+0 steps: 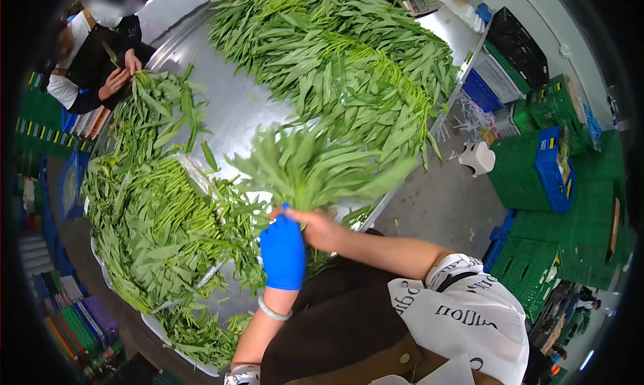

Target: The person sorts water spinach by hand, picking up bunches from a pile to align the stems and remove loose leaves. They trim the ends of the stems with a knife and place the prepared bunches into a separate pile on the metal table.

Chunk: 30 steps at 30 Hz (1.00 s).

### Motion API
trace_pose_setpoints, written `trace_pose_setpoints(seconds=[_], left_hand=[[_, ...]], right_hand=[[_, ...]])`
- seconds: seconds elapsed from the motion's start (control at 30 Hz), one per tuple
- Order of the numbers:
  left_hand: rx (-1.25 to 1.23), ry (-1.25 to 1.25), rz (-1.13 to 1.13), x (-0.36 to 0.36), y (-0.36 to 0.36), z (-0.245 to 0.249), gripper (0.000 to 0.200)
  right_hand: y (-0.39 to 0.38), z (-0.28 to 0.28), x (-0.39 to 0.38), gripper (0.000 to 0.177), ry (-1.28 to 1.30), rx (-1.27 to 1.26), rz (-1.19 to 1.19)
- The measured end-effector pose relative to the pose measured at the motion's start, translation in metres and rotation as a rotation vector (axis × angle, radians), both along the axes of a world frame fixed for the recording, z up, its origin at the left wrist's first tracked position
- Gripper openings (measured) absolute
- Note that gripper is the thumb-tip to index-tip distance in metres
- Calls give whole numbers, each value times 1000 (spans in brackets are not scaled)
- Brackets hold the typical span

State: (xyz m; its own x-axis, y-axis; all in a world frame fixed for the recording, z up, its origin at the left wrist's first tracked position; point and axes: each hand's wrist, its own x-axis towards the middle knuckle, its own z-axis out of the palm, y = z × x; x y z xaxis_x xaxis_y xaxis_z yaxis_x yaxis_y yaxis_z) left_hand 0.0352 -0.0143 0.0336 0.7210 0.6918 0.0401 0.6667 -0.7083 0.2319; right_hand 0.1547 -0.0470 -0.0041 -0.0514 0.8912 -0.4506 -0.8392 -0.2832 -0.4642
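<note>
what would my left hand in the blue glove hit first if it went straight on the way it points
The left hand points away into the bunch of greens it grips; beyond that, likely the steel table, though depth is unclear.

On 1 steel table (pixel 228 110) lie 2 long heaps of leafy stalks (pixel 154 224), and 1 bunch (pixel 315 167) is held up. There are 2 persons (pixel 94 63) and 4 hands (pixel 320 229), with 1 blue glove (pixel 283 251), 1 bracelet (pixel 274 311). On the floor, 1 white stool (pixel 477 158).
</note>
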Motion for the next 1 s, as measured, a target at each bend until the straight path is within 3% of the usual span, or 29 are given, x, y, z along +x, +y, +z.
trace_pose_setpoints(seconds=[0.07, 0.1, 0.2, 0.3, 0.4, 0.53, 0.73, 0.87, 1.0], left_hand=[[-104, 74, -33, 9, -4, 25, 51], [-206, -12, -21, 9, -6, 39, 66], [-316, -457, -61, 1, -6, 48, 54], [-480, -767, 206, -34, -10, 26, 37], [-470, -885, 392, -36, -8, 44, 19], [-179, -917, 291, -20, 10, 64, 24], [-260, -813, 418, 7, 40, 75, 25], [-268, -858, 334, 5, 38, 63, 15], [24, -564, 177, -6, 30, 62, 18]], right_hand=[[4, -4, 16, 34, 148, -3, -82], [4, -5, 22, 32, 146, 42, -74], [2, 6, 34, 28, 154, 150, -43], [1, 10, 42, 31, 102, 227, 20], [-2, 5, 39, 37, 76, 262, 101], [-8, 22, 30, 36, 65, 252, 180], [-18, 28, 25, 31, -105, 239, 243], [-25, 23, 24, 29, -107, 153, 174], [-24, 2, 29, 20, -49, 177, 126]])
